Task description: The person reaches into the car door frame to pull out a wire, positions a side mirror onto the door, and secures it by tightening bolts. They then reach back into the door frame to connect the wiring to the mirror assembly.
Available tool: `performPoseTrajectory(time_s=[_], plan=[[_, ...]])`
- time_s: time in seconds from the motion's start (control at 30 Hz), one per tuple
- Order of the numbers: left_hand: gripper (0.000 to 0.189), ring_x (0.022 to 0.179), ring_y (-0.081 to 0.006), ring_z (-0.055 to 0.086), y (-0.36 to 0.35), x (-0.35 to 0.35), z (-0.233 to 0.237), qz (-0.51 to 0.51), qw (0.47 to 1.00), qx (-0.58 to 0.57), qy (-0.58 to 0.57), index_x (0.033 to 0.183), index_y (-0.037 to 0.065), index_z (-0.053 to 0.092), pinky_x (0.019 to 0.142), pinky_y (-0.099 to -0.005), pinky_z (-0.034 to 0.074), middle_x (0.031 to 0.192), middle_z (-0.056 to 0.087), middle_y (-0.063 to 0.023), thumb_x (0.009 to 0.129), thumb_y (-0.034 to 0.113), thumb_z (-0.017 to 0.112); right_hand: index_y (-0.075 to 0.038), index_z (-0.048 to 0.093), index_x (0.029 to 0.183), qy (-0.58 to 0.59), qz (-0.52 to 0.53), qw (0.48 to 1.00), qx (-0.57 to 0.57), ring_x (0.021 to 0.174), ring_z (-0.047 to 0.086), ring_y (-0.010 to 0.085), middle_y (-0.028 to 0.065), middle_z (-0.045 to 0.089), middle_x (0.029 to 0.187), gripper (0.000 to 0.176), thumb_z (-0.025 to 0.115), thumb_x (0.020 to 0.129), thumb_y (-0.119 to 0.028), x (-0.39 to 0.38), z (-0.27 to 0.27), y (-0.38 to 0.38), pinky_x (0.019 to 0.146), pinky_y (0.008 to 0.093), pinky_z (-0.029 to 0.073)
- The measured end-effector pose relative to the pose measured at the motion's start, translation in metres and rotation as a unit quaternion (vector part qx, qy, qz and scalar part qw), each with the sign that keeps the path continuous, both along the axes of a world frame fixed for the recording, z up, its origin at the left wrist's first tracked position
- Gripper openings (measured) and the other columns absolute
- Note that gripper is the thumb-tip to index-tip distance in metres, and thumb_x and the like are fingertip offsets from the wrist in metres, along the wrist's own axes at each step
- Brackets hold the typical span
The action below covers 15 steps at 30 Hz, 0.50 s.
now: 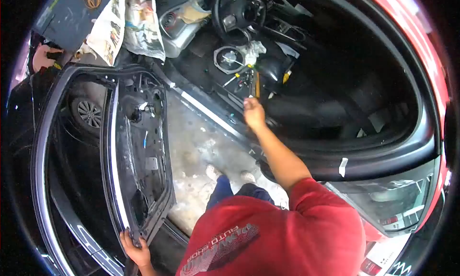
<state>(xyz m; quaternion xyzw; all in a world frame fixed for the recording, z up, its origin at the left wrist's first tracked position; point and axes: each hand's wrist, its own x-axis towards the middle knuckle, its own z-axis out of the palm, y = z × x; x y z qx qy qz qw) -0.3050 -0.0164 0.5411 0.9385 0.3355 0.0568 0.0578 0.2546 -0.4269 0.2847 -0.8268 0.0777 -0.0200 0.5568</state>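
Observation:
My right hand [254, 114] reaches into the open car doorway, its fingers closed around the lower end of a dark tool [251, 84] among other tools on the car floor. A yellow-handled screwdriver [232, 79] and an orange strip [258, 85] lie close by. Just above them is a round speaker [229, 60] in a frame. At the lower left, my left hand [136, 247] rests on the bottom corner of the open car door [152, 163], fingers apart. The door's inner panel is off, showing bare metal.
The steering wheel [238, 15] is at the top, beside a grey door trim panel [179, 31] and newspaper sheets [140, 24]. A silver door sill [208, 113] runs diagonally above the concrete floor [191, 146]. Another car's wheel [88, 113] shows behind the door.

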Motion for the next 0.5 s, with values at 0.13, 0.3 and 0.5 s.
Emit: performPoseTrajectory(time_s=[0.13, 0.3, 0.5], plan=[[0.062, 0.139, -0.0524, 0.052, 0.004, 0.024, 0.007, 0.008, 0.999, -0.042, -0.007, 0.146, 0.001, 0.061, 0.119, -0.0526, 0.042, 0.156, 0.048, -0.0327, 0.087, 0.015, 0.072, -0.01, 0.073, 0.115, 0.08, -0.063, 0.99, 0.096, 0.069, 0.065, 0.0182, 0.0072, 0.07, 0.086, 0.016, 0.061, 0.107, -0.017, 0.055, 0.03, -0.032, 0.063, 0.0372, 0.053], [0.052, 0.135, -0.0494, 0.056, -0.011, 0.109, 0.034, -0.094, 0.993, 0.035, -0.068, 0.139, -0.002, 0.064, 0.115, -0.0504, 0.046, 0.15, 0.056, -0.0291, 0.088, 0.008, 0.072, -0.004, 0.076, 0.099, 0.135, -0.13, 0.982, -0.017, 0.053, 0.06, 0.022, 0.0078, 0.07, 0.084, 0.022, 0.059, 0.092, -0.014, 0.16, 0.024, -0.092, 0.047, 0.0413, 0.043], [0.048, 0.103, -0.0386, 0.069, 0.001, 0.232, 0.028, -0.082, 0.985, -0.045, -0.144, 0.131, 0.004, 0.069, 0.087, -0.0416, 0.059, 0.129, 0.065, -0.0248, 0.085, -0.005, 0.077, -0.003, 0.066, 0.143, 0.235, -0.077, 0.924, -0.293, 0.138, 0.061, 0.0391, 0.0217, 0.06, 0.154, 0.062, 0.059, 0.094, -0.041, 0.277, -0.079, -0.188, 0.113, 0.0473, 0.05]])
